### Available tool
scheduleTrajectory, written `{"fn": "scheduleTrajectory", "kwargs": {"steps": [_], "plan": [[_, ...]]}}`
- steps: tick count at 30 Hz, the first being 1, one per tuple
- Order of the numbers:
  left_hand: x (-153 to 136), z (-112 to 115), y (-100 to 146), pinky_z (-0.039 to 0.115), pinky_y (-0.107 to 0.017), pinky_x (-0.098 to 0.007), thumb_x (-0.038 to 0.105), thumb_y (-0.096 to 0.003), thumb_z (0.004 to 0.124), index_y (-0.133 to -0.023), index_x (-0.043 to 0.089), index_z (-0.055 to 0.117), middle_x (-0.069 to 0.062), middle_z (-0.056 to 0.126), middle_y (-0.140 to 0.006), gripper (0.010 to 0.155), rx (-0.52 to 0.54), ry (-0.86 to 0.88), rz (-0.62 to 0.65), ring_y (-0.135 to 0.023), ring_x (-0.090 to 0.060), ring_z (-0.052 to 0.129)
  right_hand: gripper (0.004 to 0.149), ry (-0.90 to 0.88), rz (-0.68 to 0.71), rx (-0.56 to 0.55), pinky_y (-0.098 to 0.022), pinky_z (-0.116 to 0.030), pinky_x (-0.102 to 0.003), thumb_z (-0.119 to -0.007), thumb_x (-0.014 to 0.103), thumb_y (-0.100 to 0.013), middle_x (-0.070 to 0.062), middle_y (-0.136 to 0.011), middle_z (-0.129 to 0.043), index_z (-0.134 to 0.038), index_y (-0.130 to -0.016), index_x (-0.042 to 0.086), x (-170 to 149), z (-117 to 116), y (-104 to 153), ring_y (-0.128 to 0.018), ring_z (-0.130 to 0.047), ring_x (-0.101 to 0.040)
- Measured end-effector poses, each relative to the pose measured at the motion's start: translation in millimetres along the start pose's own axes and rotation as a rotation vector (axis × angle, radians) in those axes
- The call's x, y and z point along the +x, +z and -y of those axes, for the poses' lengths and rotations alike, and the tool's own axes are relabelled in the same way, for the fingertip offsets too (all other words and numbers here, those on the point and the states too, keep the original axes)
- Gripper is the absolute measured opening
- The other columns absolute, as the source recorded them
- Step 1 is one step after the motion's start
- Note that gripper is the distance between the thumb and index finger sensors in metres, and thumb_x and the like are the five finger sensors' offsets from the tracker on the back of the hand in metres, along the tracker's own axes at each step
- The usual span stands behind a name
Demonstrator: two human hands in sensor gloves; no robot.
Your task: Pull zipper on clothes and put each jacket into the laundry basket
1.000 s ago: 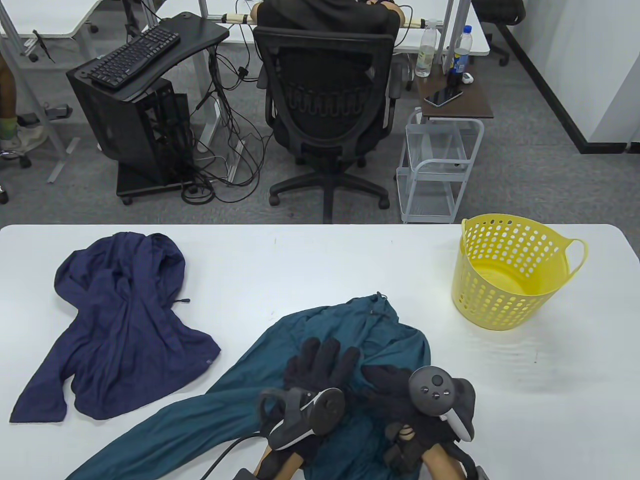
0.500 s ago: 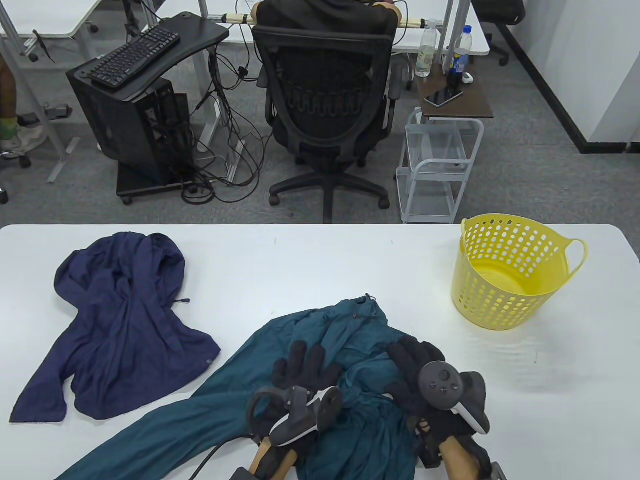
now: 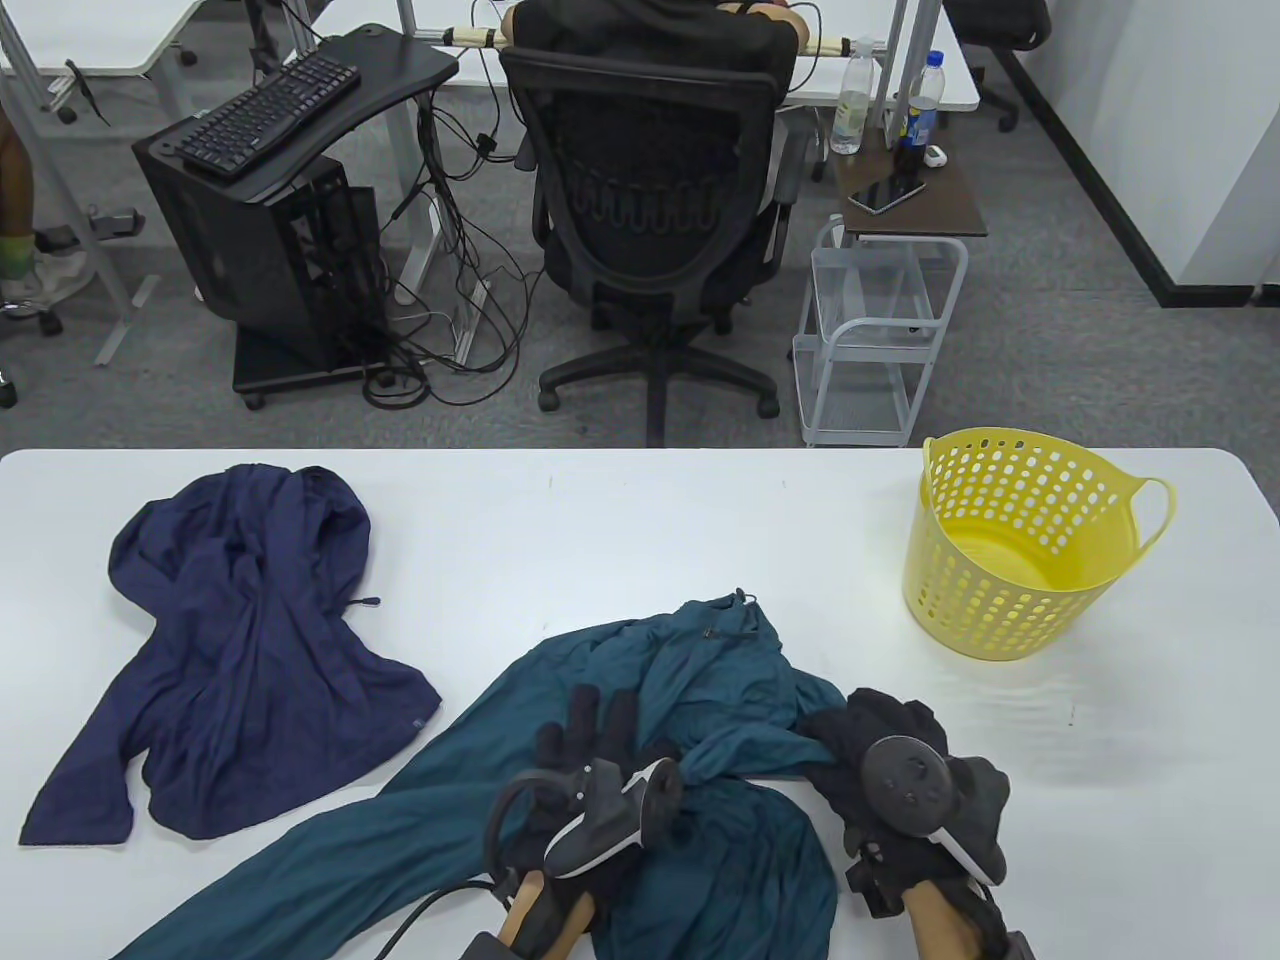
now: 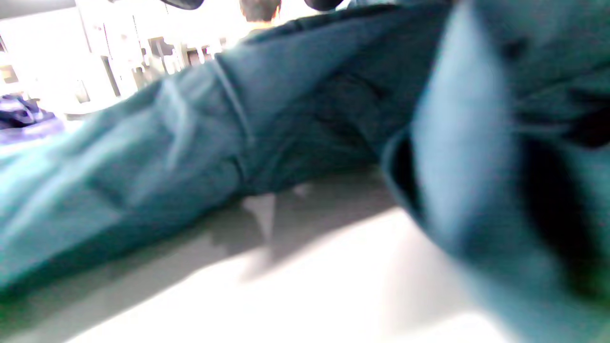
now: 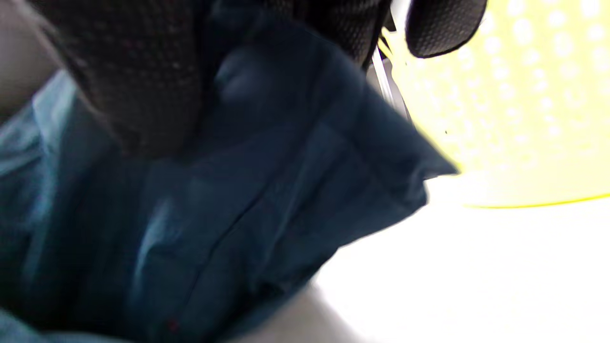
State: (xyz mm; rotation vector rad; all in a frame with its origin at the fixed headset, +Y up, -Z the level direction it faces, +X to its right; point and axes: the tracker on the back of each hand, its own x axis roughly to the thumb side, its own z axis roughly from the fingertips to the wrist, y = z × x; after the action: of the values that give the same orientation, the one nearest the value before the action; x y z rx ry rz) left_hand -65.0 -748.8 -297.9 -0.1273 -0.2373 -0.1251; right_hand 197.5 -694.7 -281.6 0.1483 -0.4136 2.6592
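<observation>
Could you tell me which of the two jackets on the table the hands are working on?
The teal jacket near the table's front edge, where both gloved hands rest; the navy jacket lies untouched at the left.

far jacket [image 3: 240, 640] table-left | near jacket [image 3: 700, 680] front-centre, under both hands | basket [image 3: 1010, 545] right

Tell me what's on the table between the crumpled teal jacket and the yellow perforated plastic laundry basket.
Nothing: in the table view, only bare white table lies between the teal jacket and the yellow laundry basket.
</observation>
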Motion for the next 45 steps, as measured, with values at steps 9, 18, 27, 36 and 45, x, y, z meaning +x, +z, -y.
{"fn": "scheduleTrajectory", "kwargs": {"steps": [9,18,27,36,45], "plan": [[6.3,-61.5,15.8,0.033,-0.076,-0.066,0.071,-0.033,0.076,-0.111,0.042,0.036,0.005,0.022,-0.125,0.092,0.011,0.517,0.234,-0.111,-0.037,0.013,0.058,-0.125,0.124,-0.006,-0.07,-0.062,-0.062,-0.096,0.043,-0.04,0.011,-0.076,-0.093,-0.075,-0.093,0.036,18.4,5.2,4.5,-0.068,-0.098,-0.02],[23.7,-68.7,-11.8,0.069,-0.067,-0.055,0.065,-0.0337,0.081,-0.071,0.049,0.084,0.021,0.098,-0.08,0.041,0.522,0.264,-0.098,-0.09,-0.019,0.089,0.068,-0.297,0.163,0.24,-0.059,-0.079,-0.047,-0.096,0.041,-0.041,0.007,-0.085,-0.092,-0.067,-0.102,0.029,10.6,-4.5,0.6,-0.048,-0.102,-0.012],[-12.4,-66.4,-2.4,0.08,-0.059,-0.049,0.059,-0.0356,0.078,-0.077,0.047,0.082,0.025,0.105,-0.041,0.043,0.701,0.27,-0.202,-0.048,-0.006,0.107,0.053,-0.201,0.099,0.675,-0.053,-0.083,-0.046,-0.093,0.045,-0.044,0.009,-0.065,-0.106,-0.083,-0.092,0.026,14.8,-48.8,-0.4,-0.034,-0.105,-0.013],[-36.5,-55.7,-8.8,0.079,-0.059,-0.051,0.056,-0.0374,0.077,-0.078,0.045,0.086,0.025,0.107,-0.035,0.043,0.67,0.321,-0.292,-0.043,-0.006,0.109,0.039,0.042,-0.017,0.709,-0.066,-0.065,-0.058,-0.092,0.044,-0.044,0.01,-0.071,-0.098,-0.091,-0.083,0.035,8.7,-69.2,1.2,-0.064,-0.093,-0.023],[-44.1,-51.1,-11.1,0.078,-0.059,-0.052,0.056,-0.0377,0.078,-0.078,0.043,0.087,0.024,0.107,-0.035,0.044,0.654,0.334,-0.316,-0.043,-0.008,0.109,0.041,0.023,-0.213,0.286,-0.067,-0.066,-0.058,-0.084,0.034,-0.048,0.006,-0.081,-0.101,-0.076,-0.088,0.031,-29.3,-22.3,-8.7,-0.082,-0.094,-0.03]]}}
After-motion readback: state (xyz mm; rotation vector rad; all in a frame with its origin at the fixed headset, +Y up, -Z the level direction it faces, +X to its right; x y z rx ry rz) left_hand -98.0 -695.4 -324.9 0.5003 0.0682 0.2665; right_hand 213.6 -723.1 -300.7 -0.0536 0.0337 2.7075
